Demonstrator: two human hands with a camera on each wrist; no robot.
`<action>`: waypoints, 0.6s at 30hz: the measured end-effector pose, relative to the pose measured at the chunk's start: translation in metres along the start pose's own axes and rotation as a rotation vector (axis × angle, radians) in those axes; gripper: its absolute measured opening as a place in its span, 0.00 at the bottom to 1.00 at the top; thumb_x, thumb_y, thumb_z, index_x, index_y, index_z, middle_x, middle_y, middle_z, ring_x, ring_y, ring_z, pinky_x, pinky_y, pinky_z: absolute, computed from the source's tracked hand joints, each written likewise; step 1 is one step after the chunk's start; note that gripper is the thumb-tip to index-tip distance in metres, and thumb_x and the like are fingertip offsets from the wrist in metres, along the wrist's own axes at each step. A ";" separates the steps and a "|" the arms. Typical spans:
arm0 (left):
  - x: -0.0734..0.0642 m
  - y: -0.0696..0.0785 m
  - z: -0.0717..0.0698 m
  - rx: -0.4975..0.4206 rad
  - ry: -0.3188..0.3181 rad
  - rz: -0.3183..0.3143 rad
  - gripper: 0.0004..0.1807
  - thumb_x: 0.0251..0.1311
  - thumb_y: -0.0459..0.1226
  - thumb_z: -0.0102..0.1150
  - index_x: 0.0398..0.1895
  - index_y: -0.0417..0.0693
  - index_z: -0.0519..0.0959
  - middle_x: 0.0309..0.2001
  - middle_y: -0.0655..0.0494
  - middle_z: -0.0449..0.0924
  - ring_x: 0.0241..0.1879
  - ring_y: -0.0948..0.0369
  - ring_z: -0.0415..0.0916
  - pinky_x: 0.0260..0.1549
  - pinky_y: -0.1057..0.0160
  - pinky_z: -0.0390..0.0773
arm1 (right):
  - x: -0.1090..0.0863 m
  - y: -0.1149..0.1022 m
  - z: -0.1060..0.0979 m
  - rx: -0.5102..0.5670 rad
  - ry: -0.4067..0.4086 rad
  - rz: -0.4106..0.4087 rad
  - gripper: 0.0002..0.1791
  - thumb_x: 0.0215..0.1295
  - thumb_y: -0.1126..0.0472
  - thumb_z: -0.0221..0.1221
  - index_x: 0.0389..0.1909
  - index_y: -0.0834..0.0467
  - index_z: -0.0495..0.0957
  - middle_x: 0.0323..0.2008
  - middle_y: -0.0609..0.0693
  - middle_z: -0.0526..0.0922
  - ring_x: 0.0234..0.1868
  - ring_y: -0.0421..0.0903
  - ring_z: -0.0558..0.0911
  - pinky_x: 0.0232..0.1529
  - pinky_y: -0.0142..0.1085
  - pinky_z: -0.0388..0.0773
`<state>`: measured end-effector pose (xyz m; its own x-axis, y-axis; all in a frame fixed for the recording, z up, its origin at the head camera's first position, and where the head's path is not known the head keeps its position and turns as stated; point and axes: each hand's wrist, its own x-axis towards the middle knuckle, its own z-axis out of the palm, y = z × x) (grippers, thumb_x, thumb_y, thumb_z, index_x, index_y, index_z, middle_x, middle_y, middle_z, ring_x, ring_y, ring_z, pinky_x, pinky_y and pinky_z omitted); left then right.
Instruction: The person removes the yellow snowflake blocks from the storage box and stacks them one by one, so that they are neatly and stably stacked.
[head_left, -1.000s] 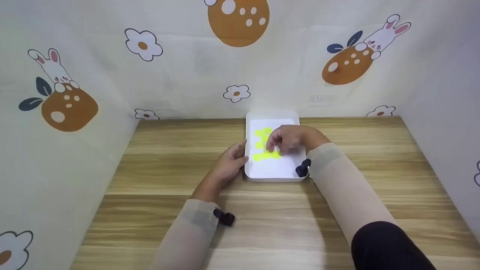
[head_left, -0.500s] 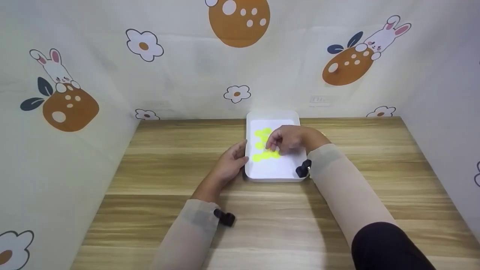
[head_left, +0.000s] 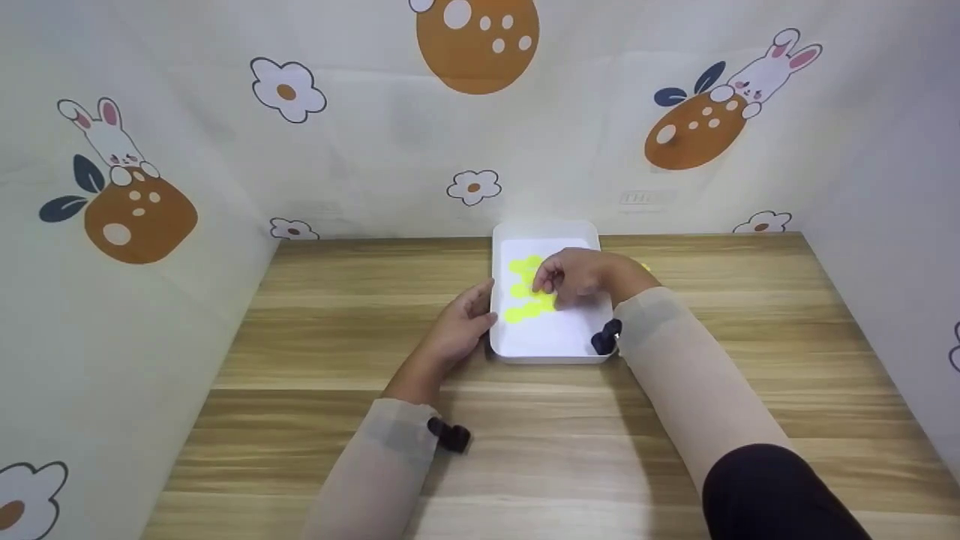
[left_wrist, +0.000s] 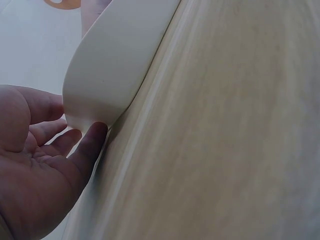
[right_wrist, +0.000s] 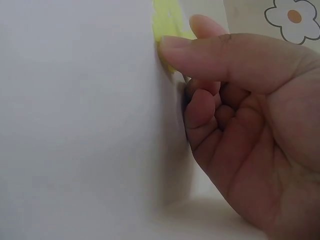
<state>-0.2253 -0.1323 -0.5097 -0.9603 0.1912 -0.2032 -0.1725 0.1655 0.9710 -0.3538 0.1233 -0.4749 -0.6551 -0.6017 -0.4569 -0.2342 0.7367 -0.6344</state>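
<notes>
A white tray (head_left: 551, 341) stands against the back wall. Flat, bright yellow round-lobed pieces (head_left: 517, 315) lie inside it, overexposed, so their separate edges are hard to tell. Beside the tray's left wall is my left hand (head_left: 459, 330); its fingers lie along the wall, and in the left wrist view the thumb (left_wrist: 92, 145) touches the corner low down. Over the tray, my right hand (head_left: 574, 277) points down with curled fingers. The right wrist view has its thumb (right_wrist: 200, 55) and index finger pinching a yellow piece (right_wrist: 167, 20); the other fingers curl into the palm.
The wood-grain tabletop (head_left: 360, 315) carries the tray. A pale wall cloth (head_left: 375, 150) with bunny and flower prints rises behind and at the sides. Something small and yellow (head_left: 646, 267) peeks out behind the right wrist. Black wrist cameras (head_left: 450, 435) sit on both sleeves.
The yellow near my right fingertips has shifted slightly, and its outline differs. My right hand has barely moved; the left hand and the tray have stayed put.
</notes>
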 end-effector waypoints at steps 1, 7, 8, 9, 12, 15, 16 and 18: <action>0.000 0.000 0.000 -0.001 0.002 -0.002 0.35 0.77 0.30 0.53 0.85 0.52 0.60 0.84 0.46 0.61 0.85 0.52 0.57 0.83 0.51 0.64 | 0.000 0.000 0.000 -0.004 0.004 -0.004 0.24 0.57 0.74 0.69 0.52 0.50 0.86 0.45 0.47 0.82 0.49 0.46 0.77 0.54 0.36 0.75; 0.001 0.000 0.001 0.026 0.019 -0.023 0.35 0.77 0.32 0.54 0.85 0.54 0.61 0.84 0.49 0.62 0.85 0.53 0.59 0.83 0.51 0.64 | -0.001 -0.001 0.000 0.002 0.012 -0.005 0.23 0.57 0.74 0.68 0.52 0.50 0.86 0.45 0.47 0.83 0.49 0.46 0.78 0.55 0.35 0.76; 0.001 0.000 0.001 0.030 0.020 -0.025 0.35 0.77 0.32 0.54 0.85 0.54 0.61 0.84 0.49 0.62 0.84 0.53 0.59 0.83 0.51 0.64 | -0.001 -0.001 0.000 0.001 0.012 -0.003 0.23 0.57 0.74 0.69 0.52 0.50 0.86 0.44 0.47 0.83 0.49 0.45 0.78 0.54 0.35 0.76; 0.001 0.000 0.001 0.031 0.019 -0.024 0.35 0.77 0.32 0.54 0.85 0.54 0.61 0.84 0.49 0.62 0.84 0.53 0.59 0.83 0.51 0.64 | 0.000 0.000 0.000 0.001 0.013 -0.002 0.23 0.57 0.74 0.69 0.52 0.50 0.86 0.44 0.46 0.83 0.49 0.45 0.78 0.54 0.35 0.76; 0.001 0.001 0.001 0.033 0.020 -0.021 0.35 0.77 0.32 0.54 0.85 0.53 0.61 0.84 0.48 0.62 0.84 0.52 0.59 0.82 0.51 0.64 | -0.001 -0.001 0.000 0.011 0.016 0.008 0.23 0.58 0.74 0.69 0.51 0.50 0.87 0.42 0.45 0.82 0.47 0.45 0.77 0.53 0.35 0.76; 0.000 0.001 0.000 0.030 0.018 -0.011 0.35 0.77 0.32 0.54 0.85 0.53 0.61 0.84 0.47 0.62 0.84 0.52 0.59 0.82 0.51 0.64 | -0.001 -0.001 0.000 0.026 0.016 0.023 0.21 0.59 0.73 0.69 0.50 0.49 0.88 0.41 0.45 0.82 0.47 0.45 0.77 0.53 0.36 0.75; 0.000 0.000 0.000 0.023 0.013 -0.001 0.35 0.77 0.31 0.54 0.85 0.52 0.61 0.84 0.47 0.61 0.84 0.52 0.59 0.82 0.51 0.64 | -0.001 -0.001 0.000 0.024 0.019 0.028 0.20 0.59 0.72 0.68 0.49 0.48 0.89 0.40 0.45 0.82 0.47 0.45 0.77 0.53 0.37 0.75; 0.000 -0.001 0.000 0.007 0.001 0.021 0.35 0.77 0.30 0.54 0.85 0.50 0.60 0.84 0.47 0.60 0.84 0.51 0.58 0.82 0.51 0.64 | -0.001 -0.001 0.000 0.014 0.024 0.031 0.18 0.61 0.70 0.68 0.48 0.47 0.89 0.40 0.44 0.83 0.47 0.46 0.77 0.53 0.38 0.75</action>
<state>-0.2252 -0.1329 -0.5105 -0.9640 0.1937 -0.1824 -0.1505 0.1683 0.9742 -0.3532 0.1235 -0.4741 -0.6788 -0.5713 -0.4613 -0.2039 0.7502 -0.6290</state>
